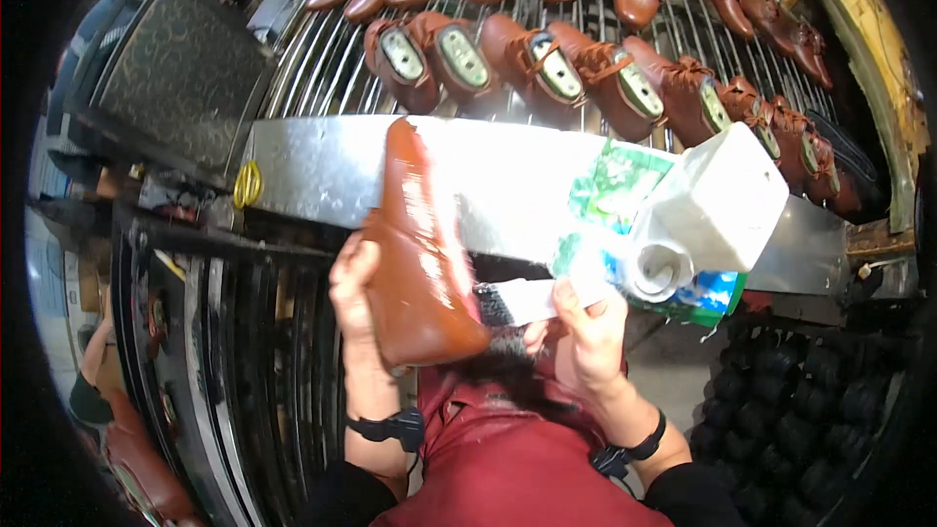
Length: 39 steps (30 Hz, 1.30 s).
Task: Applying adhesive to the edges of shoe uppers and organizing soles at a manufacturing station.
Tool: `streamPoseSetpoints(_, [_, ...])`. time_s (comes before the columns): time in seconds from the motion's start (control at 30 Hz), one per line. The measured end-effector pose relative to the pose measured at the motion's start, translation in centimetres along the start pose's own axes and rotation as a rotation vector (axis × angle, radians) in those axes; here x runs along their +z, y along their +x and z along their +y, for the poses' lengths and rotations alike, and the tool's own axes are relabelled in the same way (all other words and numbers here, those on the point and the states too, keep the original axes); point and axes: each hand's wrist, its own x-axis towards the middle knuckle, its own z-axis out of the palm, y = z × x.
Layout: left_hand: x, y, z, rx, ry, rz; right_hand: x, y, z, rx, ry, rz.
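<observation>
My left hand [353, 283] is wrapped round a glossy brown leather shoe [415, 254], held tilted over my lap with its wet-looking side catching the light. Part of that hand is hidden behind the shoe. Between the fingers of my right hand [592, 332] is a flat brush [522, 303] with a pale handle and dark bristles. The bristle end meets the shoe's lower right edge. Right of the brush, a white plastic container [732, 195] lies tipped on green and blue plastic packaging [617, 181], its round mouth facing me.
A metal ledge [312, 166] runs across in front of me. Behind it, a barred rack [332, 63] carries rows of brown lace-up shoes [532, 63]. Dark metal racking [220, 332] stands at left, and a heap of black objects [800, 400] lies at lower right. Yellow-handled scissors [248, 183] hang near the ledge.
</observation>
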Motion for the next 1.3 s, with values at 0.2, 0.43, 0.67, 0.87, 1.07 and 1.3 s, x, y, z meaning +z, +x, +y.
streamPoseSetpoints(0.2, [-1.6, 19.8, 11.9, 0.474, 0.504, 0.181, 0.3, 2.0, -2.0, -0.213, -0.045, 0.145])
streamPoseSetpoints(0.43, [-0.2, 39.4, 14.8, 0.158, 1.896, 0.549, -1.0, 2.5, -2.2, -0.202, -0.090, 0.256])
streamPoseSetpoints(0.67, [3.3, 37.9, 10.1, 0.245, 2.016, 0.509, -3.4, 1.8, -3.4, -0.302, -0.169, 0.335])
streamPoseSetpoints(0.87, [6.8, 25.7, 3.2, 0.480, 1.919, 0.221, -4.0, 1.7, -4.2, -0.269, -0.051, 0.177])
streamPoseSetpoints(1.07, [10.0, 25.4, -0.7, 0.352, 2.072, 0.224, -6.0, -0.6, -3.7, -0.354, 0.058, 0.250])
streamPoseSetpoints(1.3, [8.4, 27.7, 1.1, 0.568, 2.030, 0.186, -6.9, -5.8, -4.4, -0.434, 0.098, 0.244])
